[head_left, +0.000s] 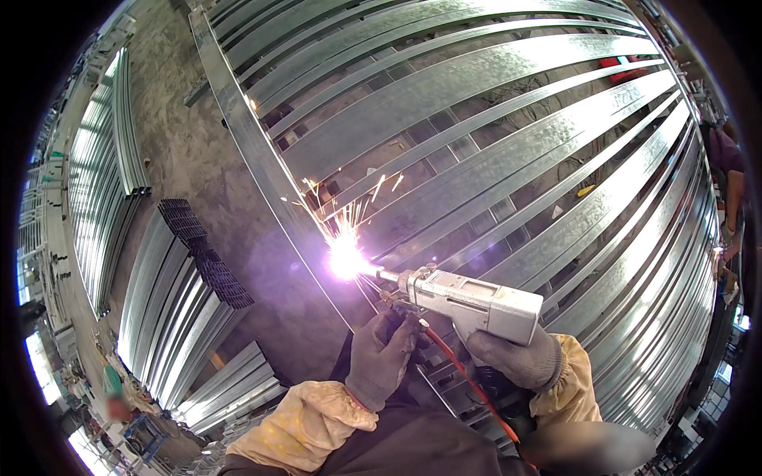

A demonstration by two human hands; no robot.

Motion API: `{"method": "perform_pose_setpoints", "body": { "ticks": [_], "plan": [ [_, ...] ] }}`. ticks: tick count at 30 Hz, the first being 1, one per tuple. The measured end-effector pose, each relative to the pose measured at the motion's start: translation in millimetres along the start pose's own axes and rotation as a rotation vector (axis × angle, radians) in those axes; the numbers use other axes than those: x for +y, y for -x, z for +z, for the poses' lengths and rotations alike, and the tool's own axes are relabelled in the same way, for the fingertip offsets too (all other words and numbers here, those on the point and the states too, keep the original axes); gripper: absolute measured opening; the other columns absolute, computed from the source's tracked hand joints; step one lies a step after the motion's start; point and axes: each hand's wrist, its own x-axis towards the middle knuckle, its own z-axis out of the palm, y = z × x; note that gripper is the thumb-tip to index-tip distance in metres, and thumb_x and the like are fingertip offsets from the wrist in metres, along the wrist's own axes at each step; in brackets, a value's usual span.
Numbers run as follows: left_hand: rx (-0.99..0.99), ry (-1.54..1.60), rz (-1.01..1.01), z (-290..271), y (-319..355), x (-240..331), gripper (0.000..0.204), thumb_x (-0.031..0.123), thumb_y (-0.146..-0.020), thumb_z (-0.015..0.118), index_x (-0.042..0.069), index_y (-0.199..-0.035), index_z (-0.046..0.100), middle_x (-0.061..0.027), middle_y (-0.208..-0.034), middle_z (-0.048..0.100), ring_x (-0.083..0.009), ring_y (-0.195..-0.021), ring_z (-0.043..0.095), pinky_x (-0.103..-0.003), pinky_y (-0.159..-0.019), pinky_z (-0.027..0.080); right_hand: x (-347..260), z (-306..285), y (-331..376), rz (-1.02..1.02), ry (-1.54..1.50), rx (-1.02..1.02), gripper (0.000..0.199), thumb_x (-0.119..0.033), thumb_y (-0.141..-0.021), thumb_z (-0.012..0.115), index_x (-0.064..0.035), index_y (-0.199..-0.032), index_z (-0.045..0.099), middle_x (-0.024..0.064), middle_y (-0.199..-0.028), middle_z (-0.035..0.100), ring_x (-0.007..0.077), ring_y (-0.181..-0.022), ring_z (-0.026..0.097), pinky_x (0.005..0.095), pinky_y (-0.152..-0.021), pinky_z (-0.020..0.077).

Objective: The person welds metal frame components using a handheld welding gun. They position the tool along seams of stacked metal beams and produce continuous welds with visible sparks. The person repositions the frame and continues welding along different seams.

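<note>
My right hand (pixel 520 357), in a grey knit glove, is wrapped round the handle of a silver, box-shaped handheld welding gun (pixel 480 303). The gun's nozzle points left. At its tip a white-violet glare (pixel 347 260) throws orange sparks up over the long metal side rail (pixel 266 163), where the cross tubes meet it. The exact spot under the glare is hidden. My gloved left hand (pixel 381 357) is closed at the gun's front underside, below the nozzle. A red hose (pixel 468 377) runs from the gun down towards my lap.
Galvanized metal tubes (pixel 444 87) lie side by side across the frame, with gaps between them. Bundles of metal profiles (pixel 171 309) rest on the floor at left, near another curved-looking stack (pixel 103 174). Another person's arm (pixel 734 194) shows at the far right.
</note>
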Motion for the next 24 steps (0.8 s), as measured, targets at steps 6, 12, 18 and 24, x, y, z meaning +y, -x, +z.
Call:
{"method": "perform_pose_setpoints", "body": {
  "ticks": [6, 12, 18, 24],
  "plan": [
    [0.004, -0.003, 0.006, 0.7, 1.8, -0.1, 0.017, 0.014, -0.1, 0.058, -0.002, -0.104, 0.063, 0.0031, -0.076, 0.056, -0.0035, -0.064, 0.054, -0.022, -0.064, 0.053, 2.8, -1.0, 2.1, 0.003, 0.012, 0.007, 0.04, -0.016, -0.093, 0.063, 0.0021, -0.127, 0.053, 0.0063, -0.087, 0.065, 0.0112, -0.069, 0.061, 0.0262, -0.061, 0.0522],
    [0.008, -0.029, -0.015, -0.1, 1.4, -2.2, 0.016, 0.013, -0.099, 0.058, -0.002, -0.101, 0.063, 0.0033, -0.072, 0.055, -0.0035, -0.061, 0.052, -0.023, -0.063, 0.054, 2.6, -0.1, 3.2, -0.008, 0.013, -0.001, 0.04, -0.017, -0.093, 0.062, 0.002, -0.127, 0.053, 0.0059, -0.086, 0.064, 0.011, -0.068, 0.061, 0.0257, -0.06, 0.0512],
    [-0.014, -0.005, -0.011, -2.0, 2.2, -4.3, 0.018, 0.014, -0.099, 0.058, -0.003, -0.101, 0.062, 0.0008, -0.075, 0.057, -0.0051, -0.064, 0.057, -0.022, -0.062, 0.053, 4.4, -0.7, 4.3, -0.011, 0.006, -0.003, 0.037, -0.017, -0.093, 0.062, 0.0021, -0.124, 0.054, 0.006, -0.086, 0.064, 0.0114, -0.068, 0.062, 0.0256, -0.059, 0.0512],
    [-0.007, -0.033, -0.002, -3.5, 2.7, -8.2, 0.019, 0.017, -0.1, 0.058, -0.002, -0.1, 0.062, 0.0001, -0.077, 0.06, -0.0072, -0.069, 0.063, -0.021, -0.06, 0.052, 5.3, -1.3, 5.3, -0.001, 0.039, 0.013, 0.037, -0.016, -0.092, 0.064, 0.0021, -0.123, 0.055, 0.0064, -0.086, 0.065, 0.0114, -0.068, 0.063, 0.0255, -0.059, 0.0523]
  ]
}}
